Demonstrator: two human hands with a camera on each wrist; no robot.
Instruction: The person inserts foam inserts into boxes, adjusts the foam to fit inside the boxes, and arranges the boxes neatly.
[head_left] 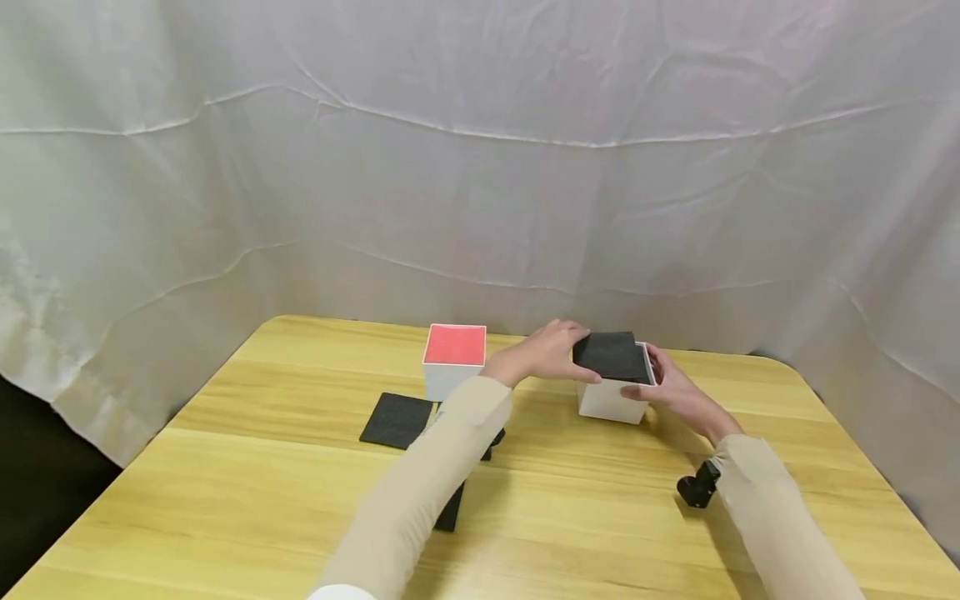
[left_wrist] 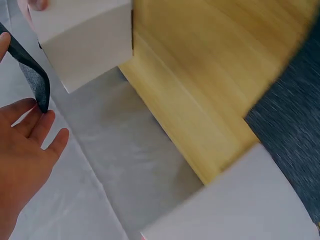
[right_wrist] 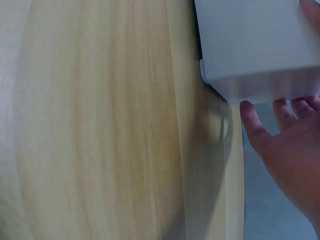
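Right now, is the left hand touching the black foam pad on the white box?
Touching. The head view shows the left hand gripping the black foam pad at its edge, atop the white box.

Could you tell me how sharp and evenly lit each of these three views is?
Head view: soft, even light, sharp on the white box, with faint shadows under the sleeves. Left wrist view: the left hand is fairly clear, while the dark foam mat is smeared by blur. Right wrist view: the wooden table looks soft and curved by lens distortion.
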